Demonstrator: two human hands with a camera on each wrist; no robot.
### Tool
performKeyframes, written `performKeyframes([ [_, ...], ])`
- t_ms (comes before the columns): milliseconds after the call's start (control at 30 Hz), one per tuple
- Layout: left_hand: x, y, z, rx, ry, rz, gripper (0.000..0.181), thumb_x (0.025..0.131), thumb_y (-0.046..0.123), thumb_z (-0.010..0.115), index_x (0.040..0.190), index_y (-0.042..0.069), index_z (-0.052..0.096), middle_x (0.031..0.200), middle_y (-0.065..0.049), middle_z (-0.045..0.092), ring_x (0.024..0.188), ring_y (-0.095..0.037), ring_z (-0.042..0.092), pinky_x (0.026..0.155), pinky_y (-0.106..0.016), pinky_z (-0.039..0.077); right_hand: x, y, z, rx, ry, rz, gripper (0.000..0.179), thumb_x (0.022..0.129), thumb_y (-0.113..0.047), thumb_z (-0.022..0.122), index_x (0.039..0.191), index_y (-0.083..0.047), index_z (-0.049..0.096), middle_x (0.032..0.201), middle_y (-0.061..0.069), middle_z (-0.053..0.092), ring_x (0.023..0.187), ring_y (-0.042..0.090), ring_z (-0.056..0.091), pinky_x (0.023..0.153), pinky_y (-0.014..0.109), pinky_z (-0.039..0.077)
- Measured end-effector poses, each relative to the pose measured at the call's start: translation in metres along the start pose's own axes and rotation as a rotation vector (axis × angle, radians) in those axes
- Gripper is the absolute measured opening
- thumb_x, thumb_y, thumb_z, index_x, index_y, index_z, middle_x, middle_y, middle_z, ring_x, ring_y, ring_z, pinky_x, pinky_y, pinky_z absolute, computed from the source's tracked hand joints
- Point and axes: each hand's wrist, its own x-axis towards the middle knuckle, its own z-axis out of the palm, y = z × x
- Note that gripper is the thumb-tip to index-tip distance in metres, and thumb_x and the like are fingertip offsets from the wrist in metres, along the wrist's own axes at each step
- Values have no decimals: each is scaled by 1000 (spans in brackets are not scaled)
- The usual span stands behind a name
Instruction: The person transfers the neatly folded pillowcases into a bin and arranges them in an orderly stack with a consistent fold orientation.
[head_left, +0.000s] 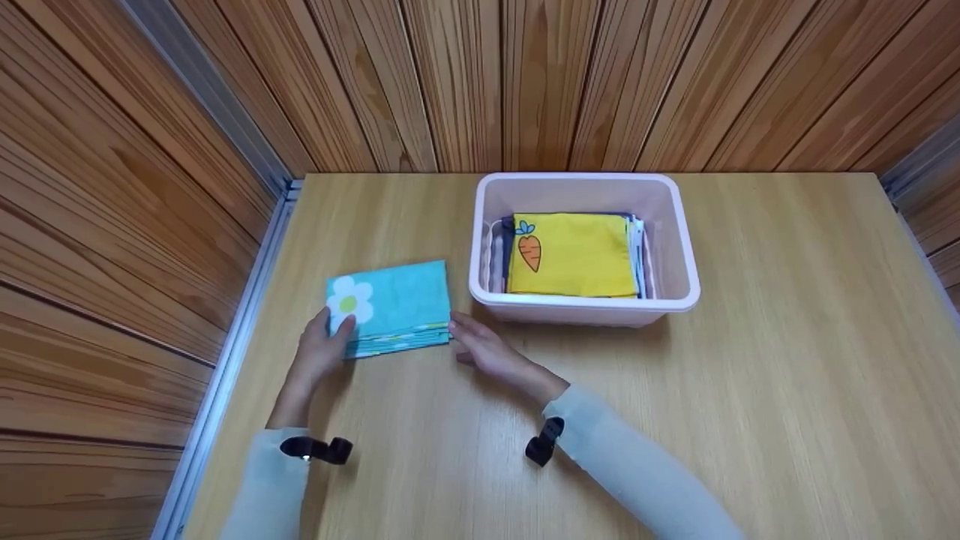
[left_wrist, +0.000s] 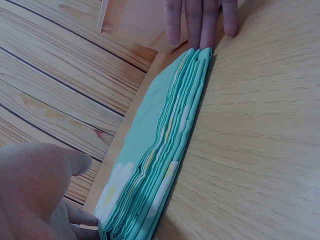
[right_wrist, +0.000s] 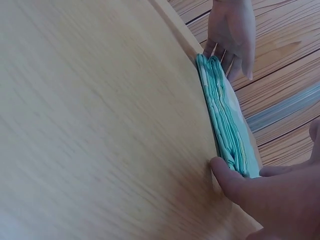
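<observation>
A folded turquoise cloth (head_left: 397,300) with a white daisy lies flat on the left half of the table, its many layers showing along the near edge (left_wrist: 165,145). My left hand (head_left: 322,345) is at its left end, fingers against the side and the thumb raised over the daisy corner. At the opposite end, the fingertips of my right hand (head_left: 491,349) touch the right edge with fingers extended. In the right wrist view, the right thumb (right_wrist: 227,177) sits by the near corner of the cloth (right_wrist: 222,120). Neither hand curls round the cloth.
A pale pink plastic bin (head_left: 585,303) stands to the right, behind my right hand. Inside it lies a yellow folded cloth (head_left: 577,255) with a carrot print, on top of other folded cloths. Wood-plank walls (head_left: 465,82) border the table (head_left: 787,337) at the back and sides.
</observation>
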Motion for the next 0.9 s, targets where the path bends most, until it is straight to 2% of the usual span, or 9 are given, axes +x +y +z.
performKeyframes([
  [267, -3, -2, -1, 1, 19, 33, 77, 109, 46, 40, 162, 0, 9, 168, -24, 9, 155, -40, 8, 123, -55, 14, 2, -3, -1, 25, 1, -17, 63, 111, -40, 37, 161, -5, 23, 157, 18, 40, 142, 33, 45, 112, 46, 42],
  [433, -4, -3, -2, 2, 8, 26, 76, 109, 47, 40, 163, 2, 11, 168, -22, 11, 155, -39, 12, 123, -56, 16, 1, -4, 2, 12, 0, 25, 65, 110, -42, 39, 163, -8, 20, 155, 19, 43, 141, 32, 46, 113, 44, 42],
  [667, -5, -3, -1, 9, -7, 32, 77, 109, 47, 40, 163, 2, 9, 168, -21, 11, 154, -39, 15, 123, -56, 16, 1, -3, 3, 5, -3, 42, 70, 109, -46, 40, 163, -6, 18, 156, 19, 42, 139, 33, 48, 113, 44, 42],
  [900, -7, -6, -2, 2, 3, 28, 70, 109, 44, 42, 160, 1, 21, 163, -23, 25, 144, -38, 30, 121, -56, 23, -4, -3, 0, -56, -7, 75, 68, 108, -48, 40, 163, -11, 22, 153, 15, 46, 134, 32, 53, 114, 47, 39],
])
